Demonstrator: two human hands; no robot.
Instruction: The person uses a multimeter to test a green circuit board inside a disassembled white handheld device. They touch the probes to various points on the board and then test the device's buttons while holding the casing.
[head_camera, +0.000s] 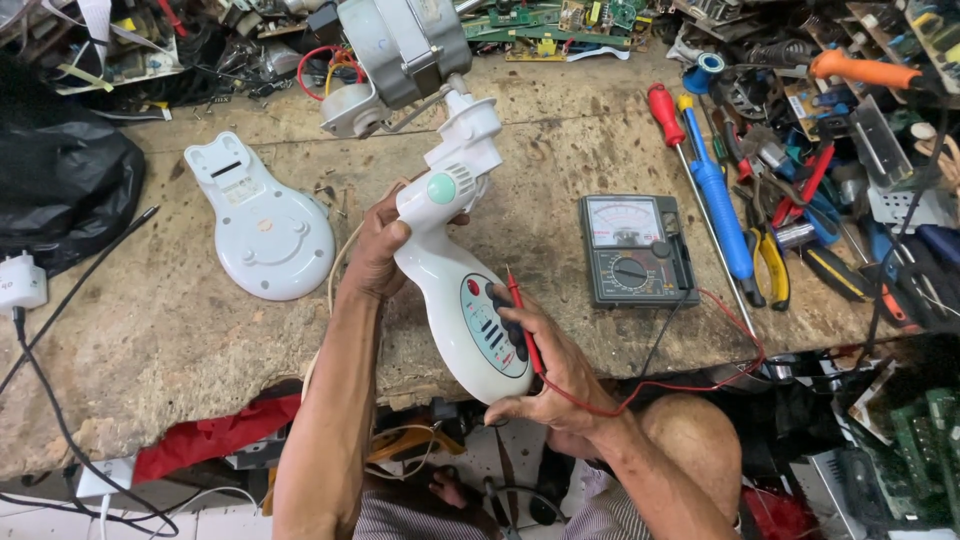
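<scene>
Left hand (375, 250) has its fingers wrapped around the neck of one white fan stand (462, 300) at the surface's front edge. Right hand (550, 375) fingers pinch one red probe (522, 320) against its button panel. One multimeter (635, 250) sits just right; one white base cover (262, 225) lies left.

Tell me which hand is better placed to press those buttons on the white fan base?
Probably the right hand: it holds the red probe with its tip already against the button panel. The left hand is wrapped around the fan base neck, holding it up.

A worn, stained wooden workbench (560, 140) fills most of the frame. Pale tiled floor (40, 520) shows at lower left. A black plastic bag (60, 190) slumps at left.
</scene>
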